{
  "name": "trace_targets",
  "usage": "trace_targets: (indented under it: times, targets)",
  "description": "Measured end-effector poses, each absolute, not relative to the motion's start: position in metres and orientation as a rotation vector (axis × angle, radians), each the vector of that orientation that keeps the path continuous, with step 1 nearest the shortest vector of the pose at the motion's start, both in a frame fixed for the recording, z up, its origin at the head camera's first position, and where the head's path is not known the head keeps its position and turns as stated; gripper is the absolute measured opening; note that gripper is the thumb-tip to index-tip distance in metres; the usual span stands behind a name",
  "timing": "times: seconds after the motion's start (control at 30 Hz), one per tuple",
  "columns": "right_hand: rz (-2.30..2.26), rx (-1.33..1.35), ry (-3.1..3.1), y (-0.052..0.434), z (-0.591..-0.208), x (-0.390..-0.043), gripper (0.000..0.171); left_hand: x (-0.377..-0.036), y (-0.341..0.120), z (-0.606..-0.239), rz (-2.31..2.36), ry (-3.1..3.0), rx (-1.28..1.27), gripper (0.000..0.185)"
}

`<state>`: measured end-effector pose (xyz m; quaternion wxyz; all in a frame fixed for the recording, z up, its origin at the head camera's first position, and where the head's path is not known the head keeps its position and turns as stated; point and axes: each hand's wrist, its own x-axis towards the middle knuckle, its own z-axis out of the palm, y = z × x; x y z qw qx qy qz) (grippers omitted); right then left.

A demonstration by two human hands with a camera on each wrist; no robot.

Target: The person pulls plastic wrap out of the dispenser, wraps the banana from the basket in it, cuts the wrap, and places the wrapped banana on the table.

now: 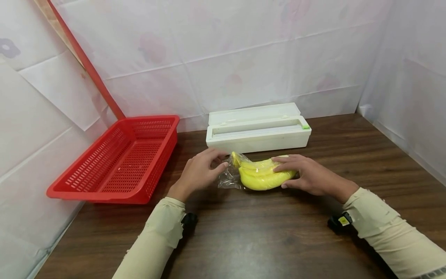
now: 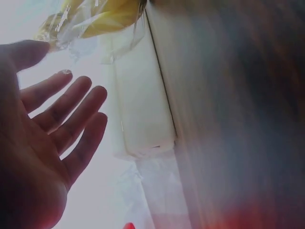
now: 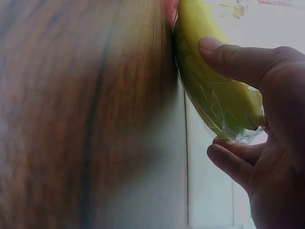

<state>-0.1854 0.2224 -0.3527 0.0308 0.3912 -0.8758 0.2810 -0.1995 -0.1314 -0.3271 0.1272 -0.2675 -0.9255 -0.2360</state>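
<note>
A bunch of yellow bananas (image 1: 261,179) lies on the wooden table, covered in clear plastic wrap (image 1: 229,179) whose loose end spreads out to the left past the stem. My right hand (image 1: 310,175) holds the right end of the bunch, thumb on the near side and fingers over the top; the right wrist view shows the thumb on the wrapped bananas (image 3: 200,62). Beside the stem end is my left hand (image 1: 199,170), its fingers spread and relaxed. In the left wrist view its thumb tip is right at the plastic and the palm holds nothing.
Just behind the bananas stands a white cling film dispenser (image 1: 259,144) with its lid (image 1: 254,113) raised. A red plastic basket (image 1: 162,162) with slotted sides sits to the left. White patterned sheeting (image 1: 230,50) hangs around the back and sides of the table (image 1: 265,236).
</note>
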Motion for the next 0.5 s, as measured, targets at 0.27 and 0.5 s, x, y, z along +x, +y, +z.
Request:
trace_targets:
  times: [0.27, 0.5]
  targets:
    - [0.879, 1.232, -2.697, 0.2229, -0.353, -0.1854, 0.038, -0.2002, -0.1317, -0.3308, -0.622, -2.689, -0.687, 0.011]
    - [0.869, 1.221, -2.747, 0.2234, -0.3518, -0.1829, 0.038, -0.2005, -0.1299, -0.3309, -0.74, -2.697, -0.514, 0.014]
